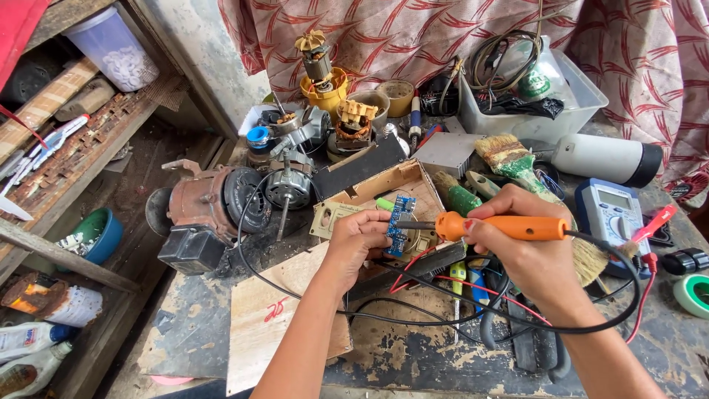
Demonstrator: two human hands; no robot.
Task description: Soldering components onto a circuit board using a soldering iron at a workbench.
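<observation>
Circuit board (pixel 399 225) in left grip (pixel 358 240)

Bright, even daylight, soft faint shadows under the hands on the counter (pixel 413 355), no harsh glare, sharp centre focus, wide-angle bending at edges

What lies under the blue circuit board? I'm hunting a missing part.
Under the blue circuit board, held by the left hand, a shallow wooden box shows. The board and fingers cover whatever sits directly beneath.
</observation>
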